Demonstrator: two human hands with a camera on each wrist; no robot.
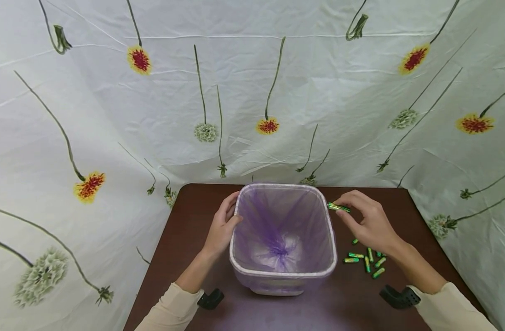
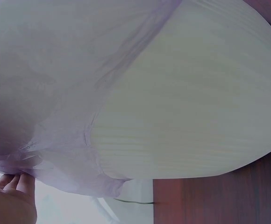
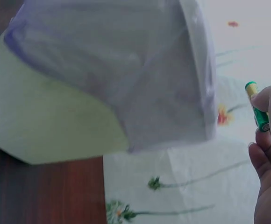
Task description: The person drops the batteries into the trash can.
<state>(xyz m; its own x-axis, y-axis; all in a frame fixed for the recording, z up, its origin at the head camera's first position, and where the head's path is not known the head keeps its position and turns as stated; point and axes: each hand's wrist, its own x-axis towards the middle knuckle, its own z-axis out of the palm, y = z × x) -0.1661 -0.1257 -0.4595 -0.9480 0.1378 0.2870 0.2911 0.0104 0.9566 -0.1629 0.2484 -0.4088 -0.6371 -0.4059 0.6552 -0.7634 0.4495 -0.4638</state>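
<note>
A light-coloured plastic bin (image 1: 273, 290) stands on the table, lined with a thin purple bag (image 1: 258, 230) folded over its rim. At the bin's left side my left hand (image 1: 219, 230) grips the rim, thumb over the edge and fingers outside. My right hand (image 1: 370, 223) pinches a green and gold battery (image 1: 338, 208) between thumb and fingers, just beyond the right rim. The right wrist view shows that battery (image 3: 257, 106) held beside the lined upper wall. Several similar batteries (image 1: 367, 264) lie scattered on the table below my right hand.
The dark reddish-brown table (image 1: 186, 230) extends around the bin. A white cloth (image 1: 244, 82) printed with flowers hangs behind the table and along both sides. Black wrist mounts (image 1: 211, 299) sit near both sleeve cuffs.
</note>
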